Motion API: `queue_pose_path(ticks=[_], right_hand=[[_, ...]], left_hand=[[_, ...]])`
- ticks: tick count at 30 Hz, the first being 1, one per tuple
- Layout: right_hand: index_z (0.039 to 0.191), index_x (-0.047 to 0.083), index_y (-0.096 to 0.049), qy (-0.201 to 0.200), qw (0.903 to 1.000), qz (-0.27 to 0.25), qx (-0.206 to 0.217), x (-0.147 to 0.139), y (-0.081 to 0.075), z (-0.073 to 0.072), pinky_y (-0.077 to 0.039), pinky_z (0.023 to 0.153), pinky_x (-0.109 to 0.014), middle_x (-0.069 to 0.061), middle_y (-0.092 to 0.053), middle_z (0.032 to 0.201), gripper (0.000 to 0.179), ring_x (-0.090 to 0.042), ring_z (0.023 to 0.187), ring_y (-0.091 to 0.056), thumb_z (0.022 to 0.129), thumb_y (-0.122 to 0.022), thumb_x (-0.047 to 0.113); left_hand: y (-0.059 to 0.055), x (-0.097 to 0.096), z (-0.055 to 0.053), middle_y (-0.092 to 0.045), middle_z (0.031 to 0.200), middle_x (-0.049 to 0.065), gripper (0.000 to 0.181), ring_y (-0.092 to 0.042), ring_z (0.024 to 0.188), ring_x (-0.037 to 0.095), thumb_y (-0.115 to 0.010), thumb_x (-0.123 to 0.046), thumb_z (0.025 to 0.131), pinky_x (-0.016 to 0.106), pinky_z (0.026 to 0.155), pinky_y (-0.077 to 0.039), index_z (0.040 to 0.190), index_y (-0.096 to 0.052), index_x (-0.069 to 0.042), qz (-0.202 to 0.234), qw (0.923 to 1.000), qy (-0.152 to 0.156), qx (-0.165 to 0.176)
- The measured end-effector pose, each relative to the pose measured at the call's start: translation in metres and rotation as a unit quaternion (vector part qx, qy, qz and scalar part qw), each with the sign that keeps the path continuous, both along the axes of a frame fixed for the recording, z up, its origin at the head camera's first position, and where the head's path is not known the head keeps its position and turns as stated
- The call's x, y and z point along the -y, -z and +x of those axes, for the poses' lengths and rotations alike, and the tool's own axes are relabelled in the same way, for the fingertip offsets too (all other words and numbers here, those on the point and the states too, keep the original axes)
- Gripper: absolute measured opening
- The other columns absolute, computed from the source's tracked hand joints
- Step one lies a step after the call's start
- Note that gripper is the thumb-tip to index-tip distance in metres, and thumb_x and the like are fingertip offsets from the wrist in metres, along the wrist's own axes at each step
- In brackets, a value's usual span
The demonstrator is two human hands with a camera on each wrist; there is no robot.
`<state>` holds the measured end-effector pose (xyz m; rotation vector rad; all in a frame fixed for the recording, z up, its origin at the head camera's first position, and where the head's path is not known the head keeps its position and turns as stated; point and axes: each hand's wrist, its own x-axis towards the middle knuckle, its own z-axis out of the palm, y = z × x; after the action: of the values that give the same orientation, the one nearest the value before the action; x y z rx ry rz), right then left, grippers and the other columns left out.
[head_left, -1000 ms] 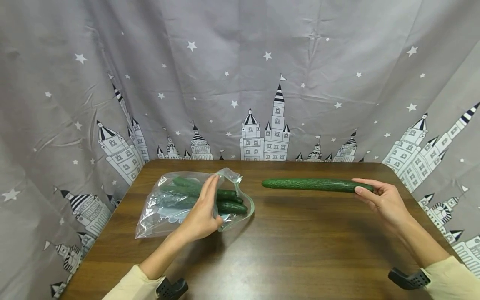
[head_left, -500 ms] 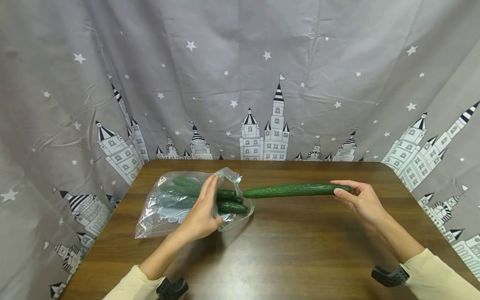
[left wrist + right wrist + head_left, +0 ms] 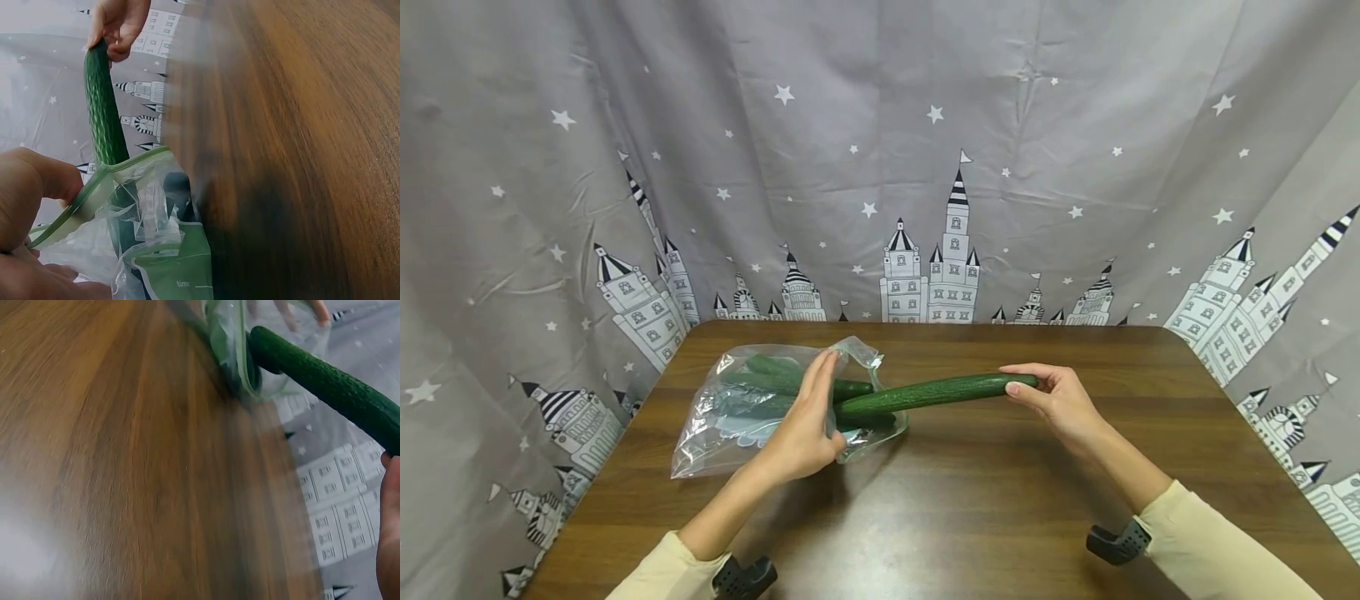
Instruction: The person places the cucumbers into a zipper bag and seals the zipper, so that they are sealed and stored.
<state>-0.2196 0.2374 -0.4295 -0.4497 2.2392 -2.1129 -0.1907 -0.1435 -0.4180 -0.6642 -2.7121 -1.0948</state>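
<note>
My right hand (image 3: 1060, 407) pinches a long green cucumber (image 3: 951, 390) by its right end, between thumb and fingers. The cucumber's far end reaches into the mouth of a clear zip bag (image 3: 700, 442) with a green-edged rim. Inside the bag lie several other cucumbers (image 3: 854, 388), partly hidden by plastic and by my left hand (image 3: 801, 421). That hand grips the bag's near rim and holds the mouth apart; in the left wrist view its fingers (image 3: 53, 178) curl over the green edge (image 3: 94, 181). The bag lies on its side with the mouth facing right.
Beneath everything is a brown wooden table (image 3: 970, 500) with rounded far corners. A grey curtain (image 3: 1015, 125) printed with stars and castles hangs behind it and along both sides. Black wrist mounts (image 3: 1118, 542) sit on both forearms.
My right hand has moved left with the cucumber, whose leading end has passed from outside the bag into its mouth. The left hand and bag have stayed in place.
</note>
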Motion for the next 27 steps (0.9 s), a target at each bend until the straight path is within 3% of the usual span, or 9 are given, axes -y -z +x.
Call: queue_pose_path(ticks=[4, 10, 14, 27], right_hand=[[0.128, -0.015, -0.064, 0.002, 0.9997, 0.025, -0.006, 0.019, 0.004, -0.005, -0.036, 0.053, -0.021, 0.003, -0.057, 0.077, 0.038, -0.005, 0.062, -0.044, 0.094, -0.072, 0.001], [0.125, -0.011, -0.069, -0.017, 0.9990, 0.035, -0.023, 0.052, 0.008, -0.013, -0.052, 0.074, -0.025, -0.013, -0.073, 0.102, 0.038, -0.013, 0.087, -0.065, 0.091, -0.076, 0.002], [0.124, -0.012, -0.068, -0.029, 0.9991, 0.026, -0.018, 0.069, 0.012, -0.016, -0.052, 0.075, -0.027, -0.019, -0.073, 0.102, 0.037, -0.013, 0.085, -0.066, 0.090, -0.076, 0.002], [0.124, -0.010, -0.070, -0.046, 0.9986, 0.015, -0.019, 0.097, 0.011, -0.024, -0.056, 0.081, -0.036, -0.017, -0.073, 0.107, 0.035, -0.016, 0.088, -0.067, 0.092, -0.076, 0.004]], left_hand=[[-0.001, -0.001, 0.000, -0.004, 0.170, 0.014, 0.119, -0.037, 0.142, 0.040, -0.069, 0.014, 0.063, 0.038, 0.077, -0.055, 0.164, -0.008, -0.002, 0.001, 1.0000, 0.003, 0.000], [-0.003, -0.002, 0.000, -0.004, 0.170, 0.015, 0.119, -0.034, 0.143, 0.041, -0.068, 0.015, 0.063, 0.039, 0.080, -0.054, 0.164, -0.008, -0.002, 0.004, 1.0000, 0.004, 0.000], [-0.005, -0.003, 0.000, -0.003, 0.171, 0.015, 0.120, -0.035, 0.142, 0.040, -0.068, 0.015, 0.064, 0.036, 0.074, -0.054, 0.165, -0.006, -0.004, 0.002, 0.9999, 0.005, 0.011], [-0.005, -0.002, 0.002, -0.004, 0.170, 0.015, 0.118, -0.040, 0.138, 0.042, -0.067, 0.016, 0.064, 0.033, 0.068, -0.052, 0.165, -0.007, -0.003, 0.001, 0.9999, 0.007, 0.013]])
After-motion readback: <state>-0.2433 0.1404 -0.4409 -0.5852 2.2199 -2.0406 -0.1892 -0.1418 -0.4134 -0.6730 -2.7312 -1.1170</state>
